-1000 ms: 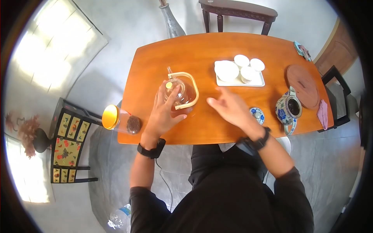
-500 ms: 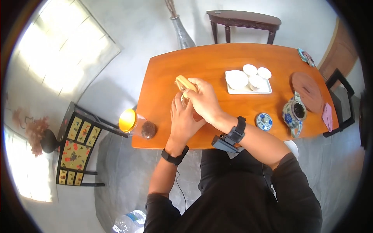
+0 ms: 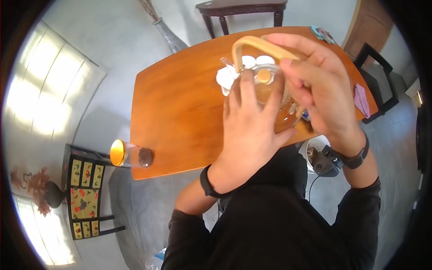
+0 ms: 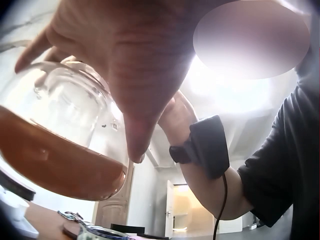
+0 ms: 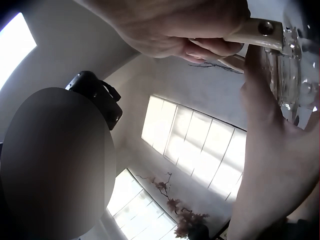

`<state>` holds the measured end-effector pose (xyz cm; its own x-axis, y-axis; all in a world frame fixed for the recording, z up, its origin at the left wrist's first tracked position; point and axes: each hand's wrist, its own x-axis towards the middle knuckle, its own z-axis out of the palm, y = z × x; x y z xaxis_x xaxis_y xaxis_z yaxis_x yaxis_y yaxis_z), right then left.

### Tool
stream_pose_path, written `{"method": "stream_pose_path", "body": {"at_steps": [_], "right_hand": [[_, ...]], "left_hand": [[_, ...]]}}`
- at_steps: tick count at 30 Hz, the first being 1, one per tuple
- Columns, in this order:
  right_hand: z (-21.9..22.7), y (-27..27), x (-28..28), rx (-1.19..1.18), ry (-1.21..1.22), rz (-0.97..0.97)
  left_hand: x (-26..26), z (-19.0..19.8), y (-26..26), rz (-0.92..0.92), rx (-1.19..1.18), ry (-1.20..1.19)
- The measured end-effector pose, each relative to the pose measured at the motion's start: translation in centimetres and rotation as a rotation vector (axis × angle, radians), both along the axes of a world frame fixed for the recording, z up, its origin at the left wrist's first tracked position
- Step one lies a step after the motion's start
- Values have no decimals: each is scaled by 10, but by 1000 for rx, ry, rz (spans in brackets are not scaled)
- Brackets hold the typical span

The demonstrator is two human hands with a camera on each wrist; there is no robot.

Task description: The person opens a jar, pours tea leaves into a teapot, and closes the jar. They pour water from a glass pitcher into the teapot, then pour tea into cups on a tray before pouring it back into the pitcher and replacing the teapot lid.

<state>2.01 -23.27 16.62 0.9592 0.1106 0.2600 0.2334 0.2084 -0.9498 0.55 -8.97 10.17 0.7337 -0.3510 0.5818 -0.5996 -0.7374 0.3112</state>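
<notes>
A glass teapot [image 3: 281, 114] with amber tea is held up high above the wooden table [image 3: 180, 103], close to the head camera. My right hand [image 3: 315, 76] grips its curved bamboo handle [image 3: 256, 42]. My left hand [image 3: 249, 130] lies over the pot with straight fingers on either side of the lid knob [image 3: 264, 75]. The left wrist view looks up at the left hand [image 4: 130, 65] on the glass teapot [image 4: 65, 130] and the tea [image 4: 60, 170]. In the right wrist view the right hand [image 5: 190, 25] closes on the handle [image 5: 255, 32].
A clear jar with a yellow lid [image 3: 130, 155] lies at the table's near left corner. White cups [image 3: 225, 76] show partly behind the pot. A pink cloth [image 3: 361, 100] lies at the table's right end. A painted chair [image 3: 83, 189] stands left, a vase [image 3: 168, 36] beyond.
The right hand, free a second ago, took the handle. The teapot has risen off the table towards the head camera, with the left hand staying on its lid.
</notes>
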Motion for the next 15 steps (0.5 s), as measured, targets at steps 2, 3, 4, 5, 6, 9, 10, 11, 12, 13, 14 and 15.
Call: {"method": "stream_pose_path", "body": {"at_steps": [2,3,4,5,6,9,10,11,12,13,14,15], "right_hand": [[3,-27,-5,-17,-3,-70],[4,-41,-8,-31,-4,-118],[4,-56,-10,-33,-5,-141],[3,-72,-11,-40,-11,-161],[2,-85,-13,-47,-16,-179],[4,-121,-26,-39,19,-239],[2,-132,-30,-30,24,-266],[-1,-143,-35,-46,29,-294],[-3,-154,-39,-46,40,-299],[-6,-164,-43,-71,54,-308],[-6,-171,-45,-97,68,-312],[-4,-174,-50,-96,132,-352]], "left_hand": [[5,-2,-29,-54,-33,-3],[7,-2,-43,-91,-39,-17],[8,-3,-57,-126,-44,-30],[8,-5,-70,-170,-61,8],[8,-8,-82,-188,-60,11],[6,-18,-113,-354,-118,-25],[4,-22,-123,-364,-116,-15],[2,-24,-133,-368,-104,-26],[0,-28,-142,-369,-92,-36],[-3,-32,-151,-386,-83,-28],[-6,-38,-160,-384,-85,-16],[-10,-43,-169,-386,-69,-32]]}}
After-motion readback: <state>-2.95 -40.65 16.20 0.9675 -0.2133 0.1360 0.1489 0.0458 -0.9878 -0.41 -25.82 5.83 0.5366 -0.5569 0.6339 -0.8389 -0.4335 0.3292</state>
